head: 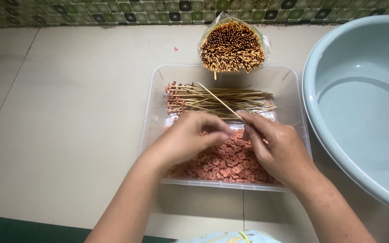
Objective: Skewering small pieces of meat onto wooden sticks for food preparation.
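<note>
The right hand (278, 150) hovers over a clear plastic tub (156, 96), its thumb and forefinger pinched together on the near end of a single bamboo skewer (219, 101), which slants up and away from the fingers toward the far left. The left hand (190, 137) sits just beside it, fingertips bunched together and meeting the right hand's fingertips at the skewer's lower end; whether a small piece is caught between them cannot be told, since the fingers cover that spot. Directly beneath both hands, filling the near half of the tub, lies a heap of small reddish-pink sausage slices (226, 164), each with a darker middle. Just beyond the fingertips, across the far half of the tub, rests a loose pile of loaded skewers (221, 98), lying mostly sideways with red pieces threaded at their left ends. Further out from the hands, past the tub's far rim, a plastic-wrapped bundle of bare skewers (232, 46) points its tips toward the camera. To the right of the right hand, well clear of it, stands a large pale blue basin (361, 90). Everything sits on a beige tiled floor (68, 112), with a strip of green mosaic tiles (113, 11) along the far edge.
</note>
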